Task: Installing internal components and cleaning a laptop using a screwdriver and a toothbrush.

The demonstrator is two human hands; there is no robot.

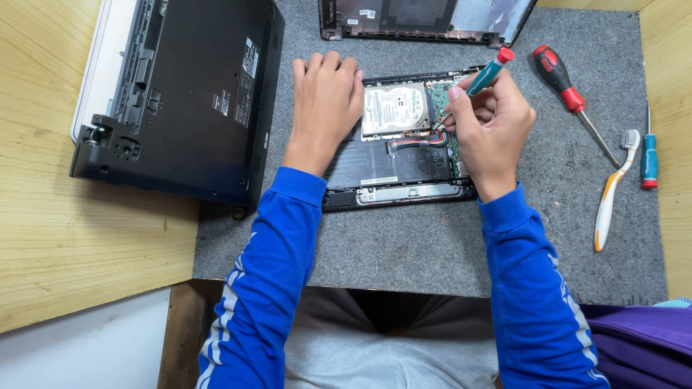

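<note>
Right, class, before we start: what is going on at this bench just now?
A person in blue sleeves works on an opened laptop lying on a grey mat. The right hand holds a small teal screwdriver with its tip down among the parts beside the silver hard drive. The left hand rests flat on the laptop's left side. Its removed bottom cover lies behind. A second black laptop sits to the left; a red-handled screwdriver, a toothbrush and another small screwdriver lie to the right.
</note>
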